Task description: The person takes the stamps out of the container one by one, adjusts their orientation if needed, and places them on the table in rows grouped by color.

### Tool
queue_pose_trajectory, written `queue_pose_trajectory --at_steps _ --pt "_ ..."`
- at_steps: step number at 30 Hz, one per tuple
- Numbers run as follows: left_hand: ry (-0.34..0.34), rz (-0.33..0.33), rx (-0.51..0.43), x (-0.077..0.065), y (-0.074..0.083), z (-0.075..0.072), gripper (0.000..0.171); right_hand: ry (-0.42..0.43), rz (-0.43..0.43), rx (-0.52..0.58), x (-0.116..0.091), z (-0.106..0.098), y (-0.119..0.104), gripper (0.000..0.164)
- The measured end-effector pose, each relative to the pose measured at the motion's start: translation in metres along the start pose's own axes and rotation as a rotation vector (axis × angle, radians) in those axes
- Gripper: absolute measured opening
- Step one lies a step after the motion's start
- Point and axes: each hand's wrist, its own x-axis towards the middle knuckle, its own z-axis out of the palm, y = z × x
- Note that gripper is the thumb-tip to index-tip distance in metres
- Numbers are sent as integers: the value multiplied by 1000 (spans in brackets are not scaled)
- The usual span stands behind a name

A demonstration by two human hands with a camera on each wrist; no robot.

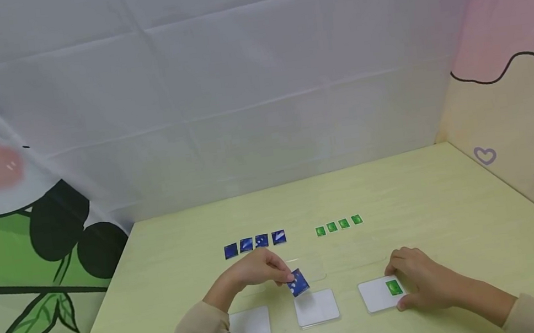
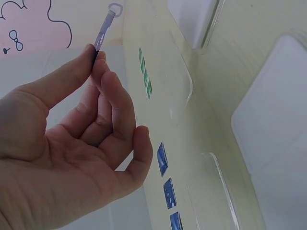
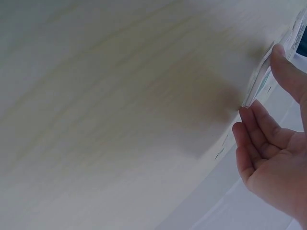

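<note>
My left hand [image 1: 262, 270] pinches a small blue picture square [image 1: 298, 282] between thumb and index finger, tilted above the middle white card [image 1: 316, 307]. In the left wrist view that square [image 2: 104, 31] shows nearly edge-on at the fingertips. On the right, my right hand [image 1: 423, 278] grips the right white card [image 1: 375, 295] by its edges, thumb at the near side and fingers at the far side. A green square [image 1: 394, 287] lies at that card's right end. A third white card [image 1: 250, 324] lies at the left, partly behind the left sleeve.
Farther back, several blue squares [image 1: 261, 240] form a row, with a row of several green squares [image 1: 344, 223] to their right. Clear, thin plastic pieces [image 2: 225, 196] lie between the rows and the cards. A white sheet [image 1: 264, 105] hangs behind the table [image 1: 400, 189].
</note>
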Motion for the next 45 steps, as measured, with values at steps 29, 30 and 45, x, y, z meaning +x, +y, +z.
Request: queue_pose_trajectory --at_steps 29,30,45 --pt "-17 1 21 -9 -17 -17 17 -14 5 28 0 -1 1 51" --pt "-17 1 24 -10 -18 -17 17 -16 5 28 0 0 1 51" --pt "4 -9 38 -17 -27 -32 18 -24 14 28 0 -1 0 51"
